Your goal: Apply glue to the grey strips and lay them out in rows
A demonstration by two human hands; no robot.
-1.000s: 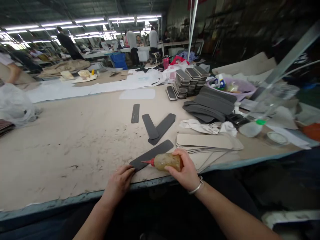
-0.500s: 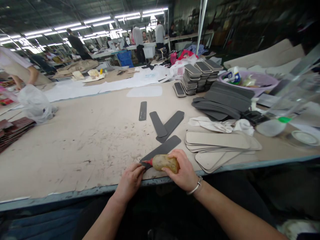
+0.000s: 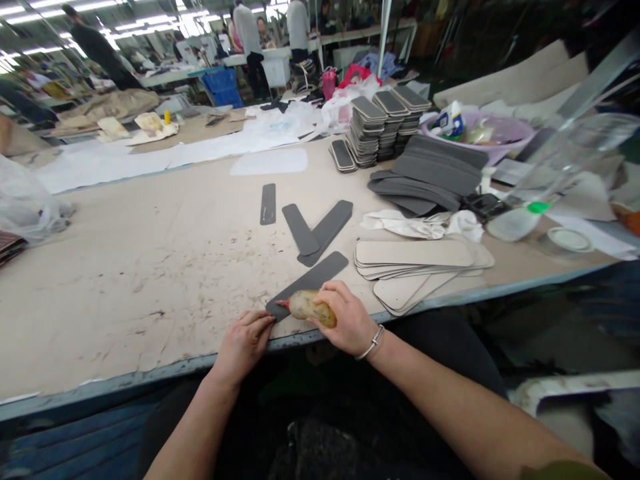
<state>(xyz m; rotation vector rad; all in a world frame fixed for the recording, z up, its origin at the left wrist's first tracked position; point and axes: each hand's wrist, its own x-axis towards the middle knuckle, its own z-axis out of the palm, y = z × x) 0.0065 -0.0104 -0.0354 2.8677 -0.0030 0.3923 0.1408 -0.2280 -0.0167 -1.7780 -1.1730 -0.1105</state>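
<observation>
My right hand [image 3: 347, 317] is wrapped around a yellowish, stained glue bottle [image 3: 307, 307] with a red nozzle. The bottle lies tilted nearly flat, and its tip points left over the near end of a dark grey strip [image 3: 320, 277]. Whether the tip touches the strip I cannot tell. At that same end, the fingers of my left hand [image 3: 244, 343] are pressed together on the strip's corner, by the table's front edge. Farther back, two grey strips overlap, the upper strip [image 3: 300, 230] crossing the lower strip [image 3: 333, 227]. A smaller grey piece [image 3: 268, 203] with a shiny mark lies beyond.
Beige strips [image 3: 415, 253] are piled to the right, with a white cloth [image 3: 405, 223] behind them. Dark grey sheets [image 3: 435, 170], stacked pieces [image 3: 367, 127] and a purple basin [image 3: 515, 143] stand farther back. A plastic bag [image 3: 30, 200] sits at left. People work in the background.
The camera view has turned a little right and down, so everything appears higher and farther left. Both hands keep their hold, and the nozzle stays by the strip's near end.
</observation>
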